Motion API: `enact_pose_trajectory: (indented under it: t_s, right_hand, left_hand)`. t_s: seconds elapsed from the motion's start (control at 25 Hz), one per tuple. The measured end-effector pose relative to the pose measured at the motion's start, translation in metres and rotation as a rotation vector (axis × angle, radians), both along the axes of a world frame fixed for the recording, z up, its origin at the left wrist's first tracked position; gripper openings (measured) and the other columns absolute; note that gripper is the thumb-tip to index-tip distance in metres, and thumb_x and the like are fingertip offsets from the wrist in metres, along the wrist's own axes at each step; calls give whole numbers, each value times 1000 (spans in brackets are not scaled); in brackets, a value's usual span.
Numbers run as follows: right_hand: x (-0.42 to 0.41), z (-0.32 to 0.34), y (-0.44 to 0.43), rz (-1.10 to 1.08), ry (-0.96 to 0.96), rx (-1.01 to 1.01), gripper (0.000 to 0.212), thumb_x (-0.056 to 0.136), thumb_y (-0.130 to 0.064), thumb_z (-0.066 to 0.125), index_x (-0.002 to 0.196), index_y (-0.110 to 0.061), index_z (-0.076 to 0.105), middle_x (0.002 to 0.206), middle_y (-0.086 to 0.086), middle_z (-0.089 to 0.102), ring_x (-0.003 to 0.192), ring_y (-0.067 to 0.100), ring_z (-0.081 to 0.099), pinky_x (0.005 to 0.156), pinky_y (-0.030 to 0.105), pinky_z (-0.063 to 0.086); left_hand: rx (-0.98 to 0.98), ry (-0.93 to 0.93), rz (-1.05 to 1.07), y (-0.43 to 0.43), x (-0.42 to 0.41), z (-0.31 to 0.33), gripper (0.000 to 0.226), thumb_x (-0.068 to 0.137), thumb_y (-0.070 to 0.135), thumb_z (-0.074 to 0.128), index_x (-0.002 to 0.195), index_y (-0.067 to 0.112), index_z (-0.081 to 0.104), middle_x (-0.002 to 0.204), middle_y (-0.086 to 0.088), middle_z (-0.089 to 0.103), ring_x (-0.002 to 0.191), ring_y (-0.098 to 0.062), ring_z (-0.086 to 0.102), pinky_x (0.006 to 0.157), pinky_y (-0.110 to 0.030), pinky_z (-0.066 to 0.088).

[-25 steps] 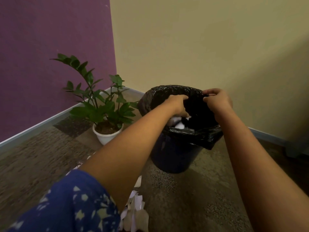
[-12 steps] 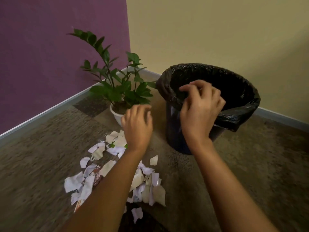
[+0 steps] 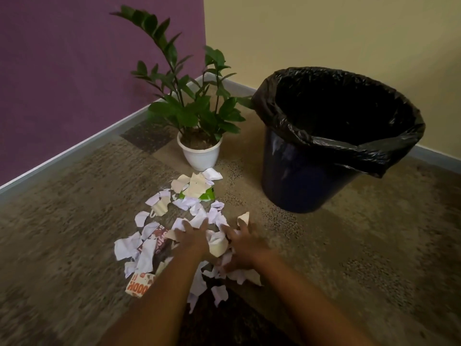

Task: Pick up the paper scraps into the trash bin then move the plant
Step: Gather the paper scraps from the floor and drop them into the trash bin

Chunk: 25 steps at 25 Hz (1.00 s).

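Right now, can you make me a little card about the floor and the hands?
plant: upright in white pot
scraps: many, torn, piled on the carpet in front of the plant
bin: black bag liner, right of plant; inside too dark to see
left hand: fingers spread on scraps
right hand: fingers spread on scraps

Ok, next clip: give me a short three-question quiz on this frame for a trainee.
1. True or false: in the head view, the plant stands left of the trash bin.
2. Where are the left hand and right hand? A: inside the bin. B: down on the paper scraps on the carpet. C: holding the plant.
3. Fill in: the bin is lined with a ___ bag.
Key: 1 true; 2 B; 3 black.
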State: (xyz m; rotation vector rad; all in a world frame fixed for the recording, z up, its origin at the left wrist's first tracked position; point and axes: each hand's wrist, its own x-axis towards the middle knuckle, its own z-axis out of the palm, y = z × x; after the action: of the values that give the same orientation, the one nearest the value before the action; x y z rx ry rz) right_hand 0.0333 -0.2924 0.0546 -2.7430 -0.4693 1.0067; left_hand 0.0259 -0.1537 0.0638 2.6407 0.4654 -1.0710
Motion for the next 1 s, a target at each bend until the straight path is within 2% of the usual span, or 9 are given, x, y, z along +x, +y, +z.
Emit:
enact_pose_trajectory:
  t_s: [0.12,0.2,0.32,0.48,0.64,0.72,0.8,0.88,1.0]
  right_hand:
    - [-5,-13,6,79,-40,-51,110,71,-50,77,149,-46,0,161,4,-15,146,42,-6,111,62,26]
    - [-3,-17,5,119,-102,-73,98,79,-42,73,151,-42,7,161,4,-10,147,38,4,113,54,29]
    - [-3,-22,0,64,-197,54,67,91,-20,59,148,-32,28,161,2,11,143,29,24,111,42,36]
    - [-8,-25,-3,-34,-302,135,52,92,-13,54,140,-27,45,155,-3,30,137,25,34,107,34,37]
    - [-8,-25,-7,-160,-317,213,36,90,-5,54,122,-18,62,143,0,47,126,24,46,96,27,44]
    - [-5,-23,-10,-206,-288,219,26,85,2,55,100,-14,70,119,3,60,115,24,58,81,23,47]
    - [1,-20,-15,-309,-246,195,27,86,4,55,94,-15,72,99,4,63,102,24,66,72,23,48]
    - [7,-15,-21,-458,-249,240,26,88,4,57,99,-12,74,105,6,70,96,21,69,73,23,53]
    - [14,6,-28,-581,-332,342,25,86,4,62,97,-12,77,113,7,70,97,19,67,73,19,48]
  left_hand:
    - [6,-113,35,-2,-7,-7,97,77,28,77,148,39,13,158,-11,-10,146,-37,4,111,-49,34]
    - [35,-215,14,-3,-11,-11,81,80,22,74,146,34,28,158,-10,3,142,-31,22,108,-40,40]
    - [89,-400,5,-4,-14,-14,50,88,10,62,135,22,48,143,-9,36,129,-24,45,103,-31,45]
    - [55,-506,120,-5,-13,-9,33,90,2,56,121,12,63,126,-11,60,115,-22,60,95,-30,51]
    - [0,-536,215,-7,-12,-1,33,92,-2,50,118,9,67,121,-13,65,110,-24,63,93,-28,50]
    - [-34,-564,281,-9,-13,1,30,90,-2,55,115,7,68,119,-15,66,108,-26,64,92,-29,51]
    - [-29,-585,338,-11,-12,3,27,90,0,58,114,5,68,116,-17,67,106,-27,65,91,-30,53]
    - [-43,-622,402,-12,-9,7,26,89,-1,58,113,5,68,114,-17,68,105,-27,65,89,-32,54]
    - [-108,-714,467,-14,0,21,28,88,-4,59,110,7,71,112,-17,69,102,-28,66,88,-33,54]
